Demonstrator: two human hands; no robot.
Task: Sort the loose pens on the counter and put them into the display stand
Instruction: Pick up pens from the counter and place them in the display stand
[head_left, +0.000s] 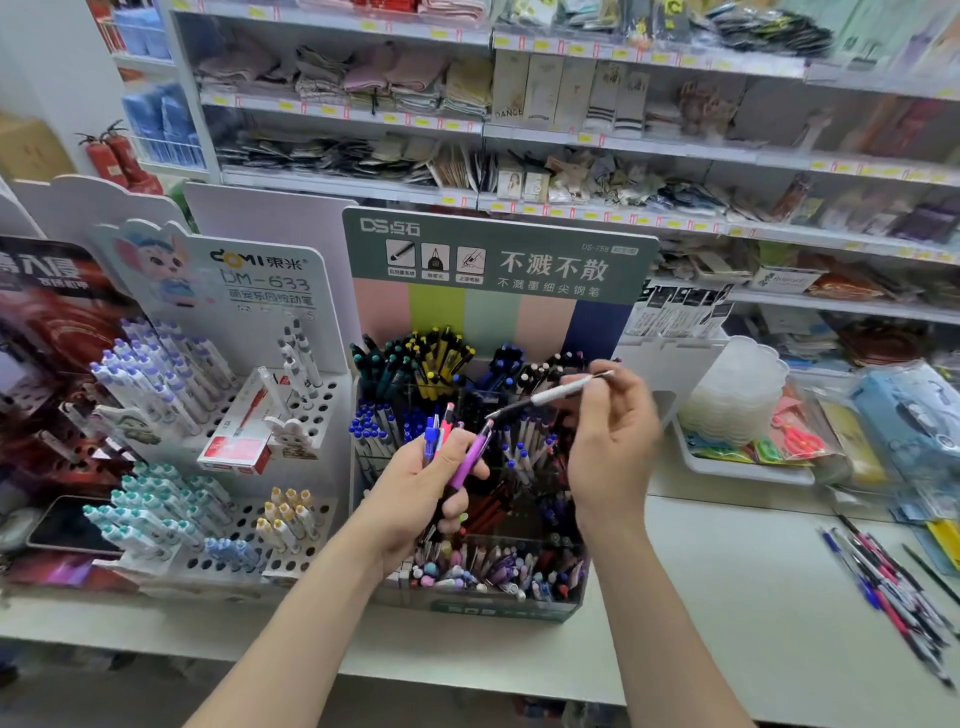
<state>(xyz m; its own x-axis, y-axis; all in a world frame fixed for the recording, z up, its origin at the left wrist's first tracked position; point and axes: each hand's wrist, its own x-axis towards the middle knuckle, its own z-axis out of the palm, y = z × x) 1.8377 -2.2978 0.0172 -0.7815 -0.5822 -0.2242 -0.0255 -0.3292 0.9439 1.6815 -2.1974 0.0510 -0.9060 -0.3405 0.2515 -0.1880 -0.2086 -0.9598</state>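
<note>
While the left hand (423, 486) grips a bundle of pens (470, 457), a purple, a pink and a blue one among them, upright in its curled fingers, the right hand (613, 431) pinches 1 white-and-black pen (550, 396) between thumb and fingertips. That pen is tilted nearly level, its dark tip pointing toward the bundle. Both hands hover over the green display stand (498, 260), whose clear compartments are packed with pens grouped by colour. Loose pens (888, 582) lie in a scattered pile on the pale tabletop (727, 571), well apart to the right of the stand. Just left of the stand is a white perforated pen rack (332, 395) with a red pen box (236, 447) lying on it.
</note>
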